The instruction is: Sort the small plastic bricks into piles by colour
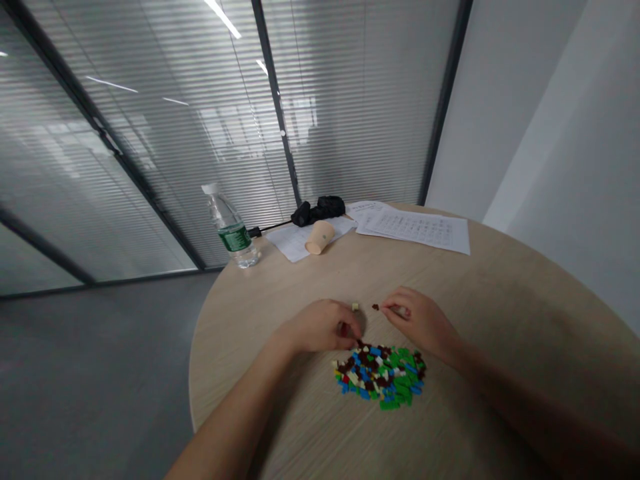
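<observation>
A pile of small toy building bricks [383, 373] in green, brown, blue, white and a little red and yellow lies on the round table. At its upper left edge is my left hand [327, 327], fingers curled and tips down by some brown bricks; what they pinch is too small to make out. Beyond the pile, my right hand [420, 321] has thumb and forefinger pressed together at a small dark brown brick piece [375, 307]. Between the two hands a cream brick [355, 307] sits on the tabletop by itself.
The round wooden table [235, 373] carries a water bottle [236, 237] at its far left edge. A paper cup [320, 237] lies on its side on a sheet, beside a black bundled item [320, 209]. Printed papers [415, 228] lie at the back, before glass with blinds.
</observation>
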Available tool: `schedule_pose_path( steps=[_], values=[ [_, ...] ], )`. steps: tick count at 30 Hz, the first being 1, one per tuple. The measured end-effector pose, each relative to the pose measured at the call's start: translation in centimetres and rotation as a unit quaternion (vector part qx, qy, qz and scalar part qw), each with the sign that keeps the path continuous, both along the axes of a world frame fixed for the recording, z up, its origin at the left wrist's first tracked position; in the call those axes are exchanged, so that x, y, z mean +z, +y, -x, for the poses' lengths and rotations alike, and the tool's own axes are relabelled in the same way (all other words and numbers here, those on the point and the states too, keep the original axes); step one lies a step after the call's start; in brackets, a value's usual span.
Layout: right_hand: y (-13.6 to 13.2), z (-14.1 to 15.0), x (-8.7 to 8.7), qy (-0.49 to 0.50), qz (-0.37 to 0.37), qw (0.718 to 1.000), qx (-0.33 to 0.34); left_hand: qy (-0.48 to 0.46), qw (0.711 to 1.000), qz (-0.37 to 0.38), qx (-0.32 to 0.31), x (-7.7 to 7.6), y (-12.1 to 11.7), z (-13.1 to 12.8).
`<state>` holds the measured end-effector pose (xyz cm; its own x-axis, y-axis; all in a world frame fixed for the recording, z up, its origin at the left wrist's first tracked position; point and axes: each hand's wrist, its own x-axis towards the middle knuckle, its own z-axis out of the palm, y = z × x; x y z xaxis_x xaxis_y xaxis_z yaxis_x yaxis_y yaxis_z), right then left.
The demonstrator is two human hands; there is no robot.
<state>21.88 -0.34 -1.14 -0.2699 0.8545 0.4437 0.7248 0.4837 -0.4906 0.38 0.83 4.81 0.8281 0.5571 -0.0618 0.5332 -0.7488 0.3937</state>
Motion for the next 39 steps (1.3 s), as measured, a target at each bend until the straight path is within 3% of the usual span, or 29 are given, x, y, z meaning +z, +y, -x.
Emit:
schedule_pose_path(
  steps=[15, 39],
  values=[
    [-0.58, 0.43, -0.06, 0.004, 0.005, 0.998, 0.064, -0.008, 1.000, 0.019, -0.002, -0.78, 0.02, -0.44],
    [-0.45, 0.36, -0.11, 0.011, 0.023, 0.998, 0.066, -0.033, 0.998, 0.052, -0.019, -0.73, 0.39, -0.16]
  ],
)
